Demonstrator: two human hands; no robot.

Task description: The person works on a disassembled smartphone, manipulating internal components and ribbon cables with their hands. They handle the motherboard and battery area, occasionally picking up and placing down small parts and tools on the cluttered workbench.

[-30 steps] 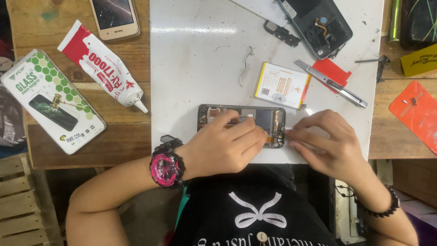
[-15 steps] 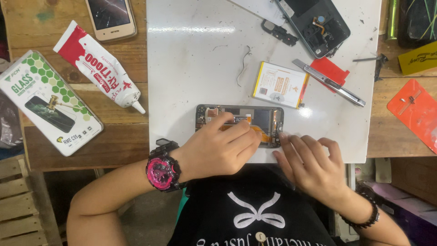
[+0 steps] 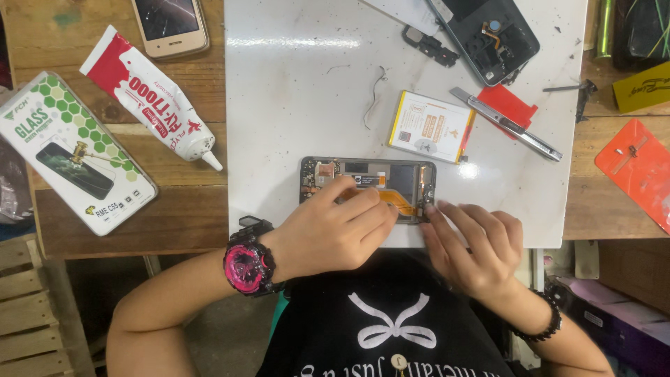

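An opened phone [image 3: 370,173] with its back off lies on the white work board [image 3: 293,105], near the front edge. An orange flex cable [image 3: 399,200] runs across its inside. My left hand [image 3: 335,229], with a pink and black watch on the wrist, lies over the phone's lower middle, fingers curled and pressing down on the frame and cable. My right hand [image 3: 476,244], with a dark bead bracelet, rests at the board's front edge with its fingers spread. Its index fingertip touches the phone's right end, and it holds nothing.
A white and yellow battery [image 3: 429,127], a metal knife [image 3: 506,124] on a red card [image 3: 513,103], a thin loose cable [image 3: 377,94] and a second opened phone [image 3: 492,35] lie on the board. A glue tube [image 3: 150,98], screen-protector box [image 3: 73,153], gold phone [image 3: 171,24] sit left; an orange pad [image 3: 638,171] sits right.
My right hand has slid off the phone's right part toward the board's front edge and spread its fingers. My left hand has stayed on the phone.
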